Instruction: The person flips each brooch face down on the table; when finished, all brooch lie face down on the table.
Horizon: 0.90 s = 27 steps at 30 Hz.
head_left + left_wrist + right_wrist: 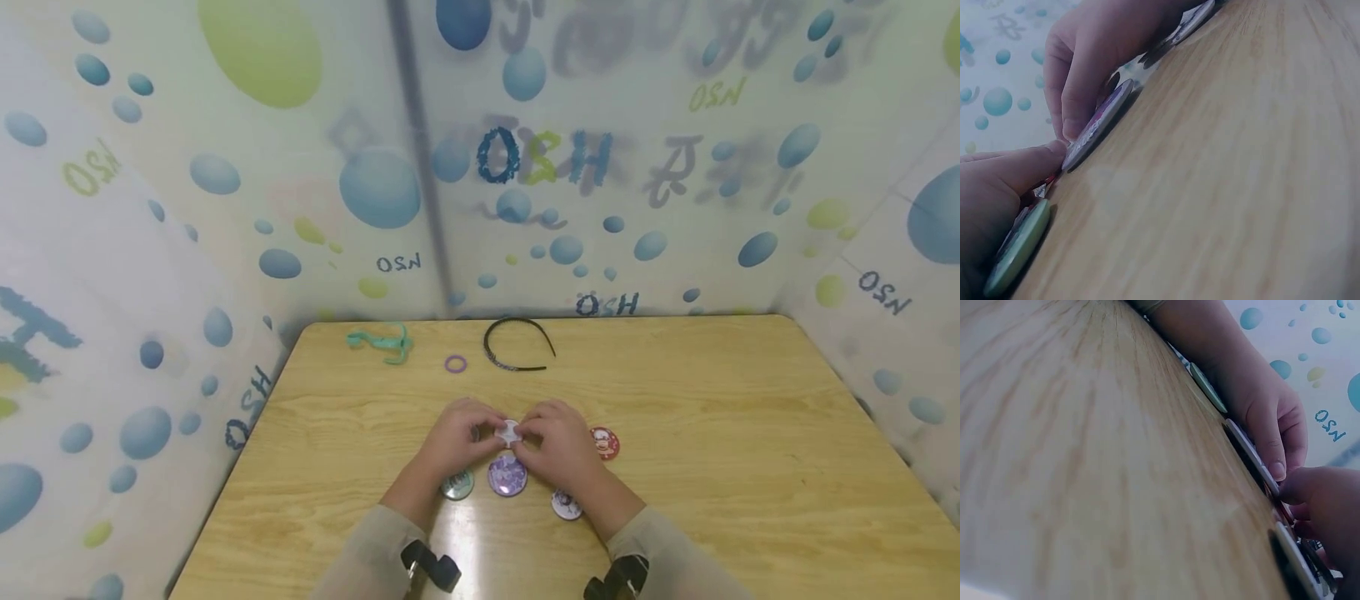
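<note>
Both hands meet over the middle of the table. A small white round piece (508, 432), badge-like, sits between them; its far details are covered by fingers. My left hand (461, 437) pinches its left edge with thumb and fingers, and my right hand (557, 443) pinches its right edge. Just nearer lies a purple round badge (507, 475), flat on the wood. A green-rimmed badge (457, 484) rests by the left wrist. Beside the right forearm are a white badge with a dark figure (566, 504) and a red badge (604, 442), partly hidden by the hand.
Along the back of the wooden table (712, 400) lie a teal hair clip-like item (381, 342), a purple ring (455, 363) and a black headband (517, 343). Patterned walls (540, 208) with blue and green spots enclose the table's back and sides.
</note>
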Available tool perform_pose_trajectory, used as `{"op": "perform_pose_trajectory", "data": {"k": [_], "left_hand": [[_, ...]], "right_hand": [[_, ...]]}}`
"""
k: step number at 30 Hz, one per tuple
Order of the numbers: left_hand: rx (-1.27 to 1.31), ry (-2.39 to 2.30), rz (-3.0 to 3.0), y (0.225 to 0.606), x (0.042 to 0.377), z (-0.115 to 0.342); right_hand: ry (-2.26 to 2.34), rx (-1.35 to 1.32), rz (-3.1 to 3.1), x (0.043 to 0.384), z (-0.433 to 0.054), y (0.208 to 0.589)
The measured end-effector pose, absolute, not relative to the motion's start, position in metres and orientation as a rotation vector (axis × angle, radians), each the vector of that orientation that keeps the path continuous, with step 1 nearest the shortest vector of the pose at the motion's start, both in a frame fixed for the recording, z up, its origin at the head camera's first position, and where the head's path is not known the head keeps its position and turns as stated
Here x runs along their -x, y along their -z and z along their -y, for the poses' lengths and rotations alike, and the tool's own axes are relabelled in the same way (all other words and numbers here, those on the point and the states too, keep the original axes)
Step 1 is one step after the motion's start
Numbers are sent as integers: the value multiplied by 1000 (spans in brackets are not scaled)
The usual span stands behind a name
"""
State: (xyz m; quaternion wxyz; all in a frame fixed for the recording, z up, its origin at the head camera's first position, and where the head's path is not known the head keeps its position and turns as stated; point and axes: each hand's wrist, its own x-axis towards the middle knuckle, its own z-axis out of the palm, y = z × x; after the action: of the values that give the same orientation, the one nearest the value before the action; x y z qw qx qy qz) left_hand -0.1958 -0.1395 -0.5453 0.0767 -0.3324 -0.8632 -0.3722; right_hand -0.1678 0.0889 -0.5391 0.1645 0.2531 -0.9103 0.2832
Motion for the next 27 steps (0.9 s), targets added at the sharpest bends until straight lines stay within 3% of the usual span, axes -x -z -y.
{"op": "perform_pose_trajectory", "data": {"k": [14, 27], "left_hand": [[1016, 1043, 2613, 539, 196, 139], [985, 796, 2755, 525, 184, 116]], "right_hand": [[-821, -671, 2581, 164, -95, 527], [-801, -501, 2533, 156, -134, 539]]}}
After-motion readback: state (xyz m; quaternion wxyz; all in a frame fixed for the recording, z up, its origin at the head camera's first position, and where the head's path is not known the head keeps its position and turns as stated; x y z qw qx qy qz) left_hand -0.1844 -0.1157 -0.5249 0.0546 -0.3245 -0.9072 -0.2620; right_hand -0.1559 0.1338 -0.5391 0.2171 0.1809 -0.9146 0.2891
